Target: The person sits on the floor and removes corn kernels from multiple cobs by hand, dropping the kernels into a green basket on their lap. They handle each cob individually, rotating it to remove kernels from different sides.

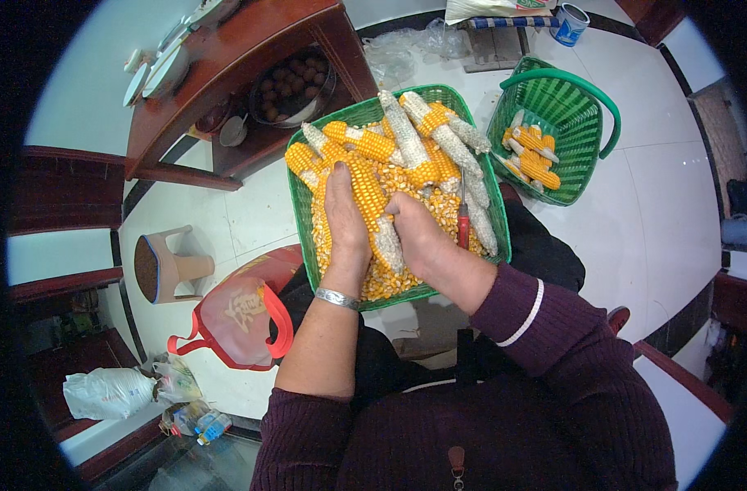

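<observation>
Between my hands is an ear of corn [368, 197], its lower end stripped to the pale cob and its upper part still bearing yellow kernels. My left hand [347, 215] grips it along its left side, thumb pointing up the ear. From the right, my right hand [419, 233] presses its thumb against the kernels near the stripped part. Both hands are over a green woven basket [404, 302] on my lap. Loose kernels [388, 283] cover its bottom. Partly stripped ears and bare cobs [405, 132] lie across its far side. A red-handled screwdriver [463, 228] rests at the right.
A second green basket [579, 166] with a handle stands on the floor at the right, holding several ears [533, 156]. A red bag [244, 319] and a plastic stool [183, 261] are at the left. A wooden table [238, 73] stands far left.
</observation>
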A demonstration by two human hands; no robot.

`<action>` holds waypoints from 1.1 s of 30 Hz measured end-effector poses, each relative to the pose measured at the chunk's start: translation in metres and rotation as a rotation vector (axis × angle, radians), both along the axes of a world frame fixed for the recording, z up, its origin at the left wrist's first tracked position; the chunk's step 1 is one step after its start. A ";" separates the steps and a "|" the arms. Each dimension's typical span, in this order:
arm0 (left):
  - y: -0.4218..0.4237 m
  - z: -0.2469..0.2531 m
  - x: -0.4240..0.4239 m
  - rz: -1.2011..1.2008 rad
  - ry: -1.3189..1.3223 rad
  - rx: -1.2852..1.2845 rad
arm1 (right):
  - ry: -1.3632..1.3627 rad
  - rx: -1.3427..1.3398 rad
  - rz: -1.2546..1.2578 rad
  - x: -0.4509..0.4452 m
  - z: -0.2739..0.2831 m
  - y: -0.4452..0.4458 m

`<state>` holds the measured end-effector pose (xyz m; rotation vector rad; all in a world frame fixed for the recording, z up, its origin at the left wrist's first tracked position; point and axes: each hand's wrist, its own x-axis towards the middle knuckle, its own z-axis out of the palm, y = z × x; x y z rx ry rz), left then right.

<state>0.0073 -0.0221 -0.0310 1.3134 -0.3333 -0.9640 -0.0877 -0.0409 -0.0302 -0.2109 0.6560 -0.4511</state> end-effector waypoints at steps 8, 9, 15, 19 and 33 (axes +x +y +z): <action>-0.004 0.007 0.002 0.040 0.063 -0.044 | -0.043 -0.035 -0.026 -0.003 0.017 0.003; -0.003 0.005 0.003 0.048 0.036 -0.044 | -0.075 -0.041 -0.006 -0.002 0.017 0.003; -0.001 0.003 0.001 0.035 -0.101 0.009 | -0.048 -0.066 0.019 -0.006 0.022 0.004; -0.001 0.005 -0.002 0.037 -0.250 0.058 | 0.109 -0.144 0.037 -0.003 0.009 0.004; -0.002 0.000 0.003 0.012 -0.085 0.008 | 0.038 -0.055 0.041 -0.005 0.009 0.002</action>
